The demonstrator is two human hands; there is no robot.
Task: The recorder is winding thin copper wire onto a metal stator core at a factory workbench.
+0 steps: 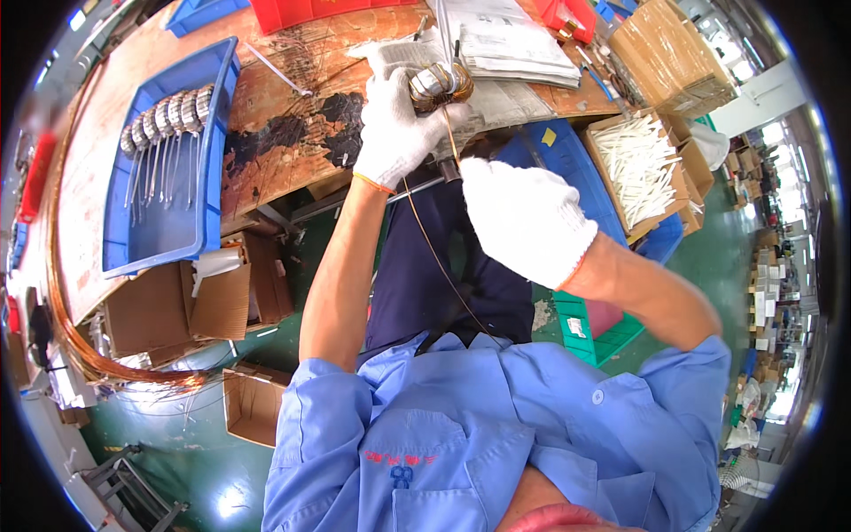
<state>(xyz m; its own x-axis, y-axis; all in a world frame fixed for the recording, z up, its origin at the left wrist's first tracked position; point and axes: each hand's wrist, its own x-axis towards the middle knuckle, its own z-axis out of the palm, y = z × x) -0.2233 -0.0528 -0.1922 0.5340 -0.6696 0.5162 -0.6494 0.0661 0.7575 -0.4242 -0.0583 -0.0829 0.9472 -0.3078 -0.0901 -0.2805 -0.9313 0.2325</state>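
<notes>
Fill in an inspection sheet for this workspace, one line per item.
Surface: wooden bench top, with dark worn patches
Job's things: ring-shaped coil, thin copper wire; more coils lined up in a blue tray
Clutter: stacked papers; white strips in an open carton
Grips: gloved left grip holds the coil; gloved right grip appears to pinch the wire
Cables: copper wire bundle curving past the bench's left side
Surroundings: green floor, cardboard boxes, green crate
</notes>
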